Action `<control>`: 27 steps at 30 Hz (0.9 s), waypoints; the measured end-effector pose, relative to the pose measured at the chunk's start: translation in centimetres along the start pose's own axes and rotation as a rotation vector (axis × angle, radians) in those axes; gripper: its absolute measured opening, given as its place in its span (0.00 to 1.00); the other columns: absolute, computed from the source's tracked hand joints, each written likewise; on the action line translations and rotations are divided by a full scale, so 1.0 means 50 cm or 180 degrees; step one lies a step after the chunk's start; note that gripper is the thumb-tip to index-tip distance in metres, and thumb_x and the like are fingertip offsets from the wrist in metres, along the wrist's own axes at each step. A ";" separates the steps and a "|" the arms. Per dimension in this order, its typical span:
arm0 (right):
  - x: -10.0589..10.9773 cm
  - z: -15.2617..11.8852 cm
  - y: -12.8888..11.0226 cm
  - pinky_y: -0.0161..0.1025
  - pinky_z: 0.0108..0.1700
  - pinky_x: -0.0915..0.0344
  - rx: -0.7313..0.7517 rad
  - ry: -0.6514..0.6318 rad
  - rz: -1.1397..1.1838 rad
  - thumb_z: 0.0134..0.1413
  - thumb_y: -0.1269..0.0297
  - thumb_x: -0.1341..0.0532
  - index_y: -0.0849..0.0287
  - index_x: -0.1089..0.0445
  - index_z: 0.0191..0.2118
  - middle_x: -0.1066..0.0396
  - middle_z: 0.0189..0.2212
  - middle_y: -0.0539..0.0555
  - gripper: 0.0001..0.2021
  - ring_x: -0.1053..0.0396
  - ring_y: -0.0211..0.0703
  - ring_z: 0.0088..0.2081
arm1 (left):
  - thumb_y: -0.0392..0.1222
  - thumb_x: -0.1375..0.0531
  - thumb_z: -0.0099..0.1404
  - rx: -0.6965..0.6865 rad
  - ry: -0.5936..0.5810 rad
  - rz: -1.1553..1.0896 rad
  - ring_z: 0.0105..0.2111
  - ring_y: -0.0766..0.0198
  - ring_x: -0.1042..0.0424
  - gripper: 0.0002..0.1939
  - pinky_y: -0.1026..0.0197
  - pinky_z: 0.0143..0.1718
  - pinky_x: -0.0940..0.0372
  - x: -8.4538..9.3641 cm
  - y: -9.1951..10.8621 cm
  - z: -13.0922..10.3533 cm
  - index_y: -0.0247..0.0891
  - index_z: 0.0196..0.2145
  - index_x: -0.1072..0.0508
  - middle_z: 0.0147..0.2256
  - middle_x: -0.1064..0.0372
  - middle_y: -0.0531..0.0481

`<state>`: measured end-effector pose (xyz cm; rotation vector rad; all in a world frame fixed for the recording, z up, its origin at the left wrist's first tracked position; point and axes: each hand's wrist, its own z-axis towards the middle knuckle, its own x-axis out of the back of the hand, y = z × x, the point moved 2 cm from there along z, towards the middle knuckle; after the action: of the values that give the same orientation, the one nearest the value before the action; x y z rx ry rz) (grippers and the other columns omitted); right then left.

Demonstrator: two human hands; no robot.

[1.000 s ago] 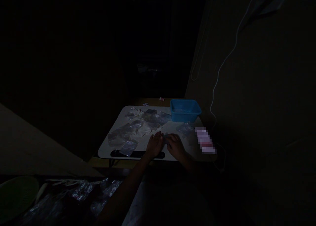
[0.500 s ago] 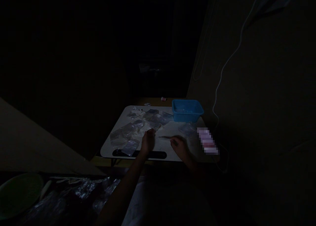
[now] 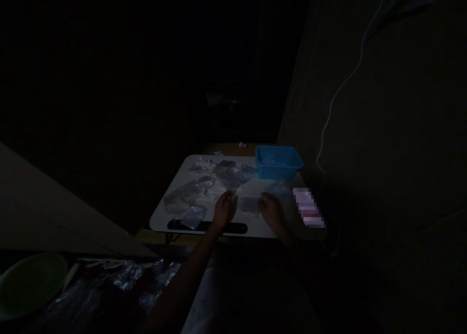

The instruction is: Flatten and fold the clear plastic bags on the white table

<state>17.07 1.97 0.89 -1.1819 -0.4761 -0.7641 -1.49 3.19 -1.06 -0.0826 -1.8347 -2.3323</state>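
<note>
In dim light, my right hand pinches the right edge of a small clear plastic bag, which lies flat over the white tabletop. Left of that bag is my left hand, its fingers curled together; what they hold, if anything, is too dark to make out. Just beyond it, more clear plastic bags lie in a loose spread. Another clear bag rests at the front left, partly over the table's dark slot.
A blue plastic basin stands at the back right corner. A blurred-out pinkish object lies at the right edge. Behind the table is a small red-and-white item. A white cable hangs along the wall. Lower left are a green round basin and shiny plastic.
The bag at my right hand has turned from edge-on to flat, showing its face. My right hand has risen slightly and turned; my left has shifted a little right.
</note>
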 end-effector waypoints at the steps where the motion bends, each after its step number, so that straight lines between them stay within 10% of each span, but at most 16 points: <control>1: 0.004 -0.008 -0.004 0.44 0.48 0.42 0.0115 0.0013 -0.0222 0.47 0.69 0.51 0.63 0.34 0.44 0.33 0.42 0.59 0.18 0.37 0.47 0.45 | 0.43 0.51 0.61 -0.0158 -0.0151 0.0156 0.50 0.57 0.41 0.18 0.52 0.52 0.49 -0.005 0.009 -0.005 0.36 0.47 0.35 0.48 0.37 0.44; 7: -0.017 -0.051 -0.033 0.44 0.56 0.56 0.0958 -0.0511 -0.1346 0.52 0.68 0.54 0.70 0.46 0.54 0.46 0.55 0.61 0.23 0.52 0.46 0.57 | 0.40 0.55 0.63 -0.1490 -0.1496 0.2348 0.57 0.60 0.54 0.24 0.52 0.55 0.56 -0.047 0.056 -0.037 0.32 0.56 0.49 0.57 0.52 0.42; 27: -0.032 -0.064 -0.040 0.51 0.57 0.65 0.1027 -0.0746 -0.1842 0.56 0.62 0.60 0.66 0.51 0.57 0.53 0.58 0.60 0.24 0.58 0.46 0.59 | 0.38 0.57 0.63 -0.1462 -0.1591 0.3636 0.57 0.60 0.54 0.23 0.49 0.54 0.57 -0.061 0.046 -0.048 0.32 0.56 0.49 0.57 0.53 0.42</control>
<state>14.32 -0.95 0.02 -0.8333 -1.1244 -0.9970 2.05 0.66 0.11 -1.4306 -0.8437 -1.8147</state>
